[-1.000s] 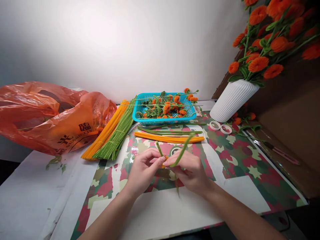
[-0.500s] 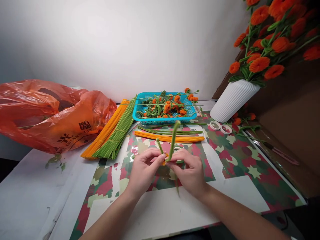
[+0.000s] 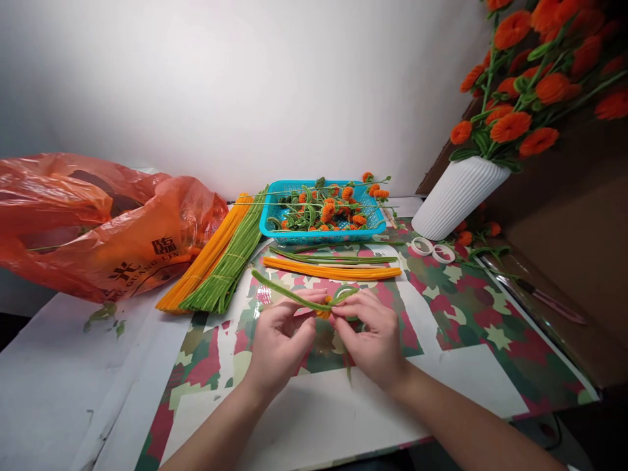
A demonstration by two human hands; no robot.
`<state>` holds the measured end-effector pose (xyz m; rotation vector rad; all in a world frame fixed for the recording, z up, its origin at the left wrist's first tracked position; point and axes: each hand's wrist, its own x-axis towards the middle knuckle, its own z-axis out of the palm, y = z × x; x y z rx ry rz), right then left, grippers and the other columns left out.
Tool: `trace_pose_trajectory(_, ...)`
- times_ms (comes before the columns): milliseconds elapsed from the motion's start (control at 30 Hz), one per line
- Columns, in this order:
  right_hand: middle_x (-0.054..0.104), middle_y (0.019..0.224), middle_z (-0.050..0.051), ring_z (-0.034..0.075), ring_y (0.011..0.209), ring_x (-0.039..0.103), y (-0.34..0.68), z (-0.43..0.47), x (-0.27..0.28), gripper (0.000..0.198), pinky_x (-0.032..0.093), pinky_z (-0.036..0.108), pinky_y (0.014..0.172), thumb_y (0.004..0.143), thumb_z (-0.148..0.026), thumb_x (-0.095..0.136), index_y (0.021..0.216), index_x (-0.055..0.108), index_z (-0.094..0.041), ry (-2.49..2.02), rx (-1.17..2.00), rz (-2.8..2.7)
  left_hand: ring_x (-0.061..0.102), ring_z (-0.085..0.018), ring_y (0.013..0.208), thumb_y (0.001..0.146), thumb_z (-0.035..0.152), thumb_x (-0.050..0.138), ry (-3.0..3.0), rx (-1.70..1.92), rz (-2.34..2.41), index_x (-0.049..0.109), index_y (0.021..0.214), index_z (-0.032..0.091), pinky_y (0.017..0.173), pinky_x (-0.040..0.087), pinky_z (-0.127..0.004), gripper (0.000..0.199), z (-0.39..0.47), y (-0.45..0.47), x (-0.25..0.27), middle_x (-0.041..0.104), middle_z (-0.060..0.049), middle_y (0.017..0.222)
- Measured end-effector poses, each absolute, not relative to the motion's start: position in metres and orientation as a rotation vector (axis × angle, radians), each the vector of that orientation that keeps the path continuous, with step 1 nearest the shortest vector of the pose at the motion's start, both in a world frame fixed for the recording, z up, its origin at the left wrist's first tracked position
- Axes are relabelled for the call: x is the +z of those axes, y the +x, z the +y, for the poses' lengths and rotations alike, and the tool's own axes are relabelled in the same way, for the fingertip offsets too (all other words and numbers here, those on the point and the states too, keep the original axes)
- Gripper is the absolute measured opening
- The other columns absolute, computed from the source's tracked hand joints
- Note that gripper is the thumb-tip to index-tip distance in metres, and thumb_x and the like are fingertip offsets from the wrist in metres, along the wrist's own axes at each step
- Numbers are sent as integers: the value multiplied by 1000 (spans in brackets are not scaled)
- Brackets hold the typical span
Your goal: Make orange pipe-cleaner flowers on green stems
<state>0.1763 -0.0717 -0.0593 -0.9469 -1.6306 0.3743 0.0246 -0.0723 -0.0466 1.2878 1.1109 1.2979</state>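
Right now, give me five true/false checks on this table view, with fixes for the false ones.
1. The blue basket holds orange flowers. True.
2. Two white rings lie near the foot of the white vase. True.
3. The white vase stands left of the blue basket. False: it stands to the right.
4. The left hand and right hand are close together, at a small orange piece. True.
5. Nothing lies left of the blue basket. False: the yellow bundle and green bundle lie there.
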Motion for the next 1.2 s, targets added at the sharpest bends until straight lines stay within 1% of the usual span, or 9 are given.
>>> trace_pose_trajectory(133,69,76,6,18,71,60,177,-71,-58,22,51,31,62,76,1,61,82,69,-19,-923,292,-1675,68,-24,99,76,26,70,1226,1278,1141,76,84,18,81,59,-29,12,-72,26,-45,73,-8,102)
trace_pose_trajectory(333,69,82,6,19,79,60,177,-75,-59,29,51,34,69,83,4,49,91,64,-20,-911,257,-1766,68,-23,98,80,37,69,1063,1226,1169,71,91,18,79,59,-29,23,-71,31,-48,74,-7,99)
trace_pose_trajectory(533,67,83,4,18,78,56,175,-76,-62,25,49,32,69,84,2,46,81,57,-21,-915,289,-1729,71,-22,90,83,35,65,1113,1210,1134,68,93,16,71,60,-28,21,-72,34,-52,75,-8,97)
trace_pose_trajectory(667,62,80,3,16,77,56,165,-80,-58,18,45,27,61,85,-13,54,71,46,-22,-1055,768,-1398,72,-21,92,86,20,61,1442,1459,1222,65,88,18,72,60,-29,5,-76,34,-57,74,-8,103)
trace_pose_trajectory(800,52,72,-2,11,61,48,165,-82,-47,40,42,25,56,74,-35,71,70,34,-23,-994,1534,-885,71,-21,97,79,-1,61,2000,1674,1072,63,95,21,79,60,-32,27,-82,28,-61,73,-6,109)
trace_pose_trajectory(933,41,64,-7,8,56,41,172,-79,-41,49,38,22,55,61,-36,80,71,34,-22,-912,2062,-594,71,-21,96,76,-3,62,2176,1674,972,63,98,21,81,60,-32,33,-83,26,-62,72,-7,115)
trace_pose_trajectory(1033,52,69,-3,10,59,45,173,-78,-43,37,39,24,56,66,-33,76,72,42,-22,-1014,1764,-783,70,-20,98,83,4,60,1821,1675,1100,62,90,20,80,60,-31,18,-79,31,-62,73,-6,108)
trace_pose_trajectory(1100,59,75,0,13,65,50,174,-78,-45,22,41,27,60,72,-25,72,75,51,-22,-1096,1283,-1101,70,-20,98,87,14,60,1500,1606,1203,62,85,18,79,60,-31,5,-76,35,-60,73,-8,106)
trace_pose_trajectory(1200,64,82,4,18,77,53,177,-77,-47,9,44,32,68,79,-14,65,83,64,-22,-1068,584,-1568,71,-22,93,85,27,64,1236,1471,1260,65,83,16,77,60,-32,12,-73,39,-55,73,-10,103)
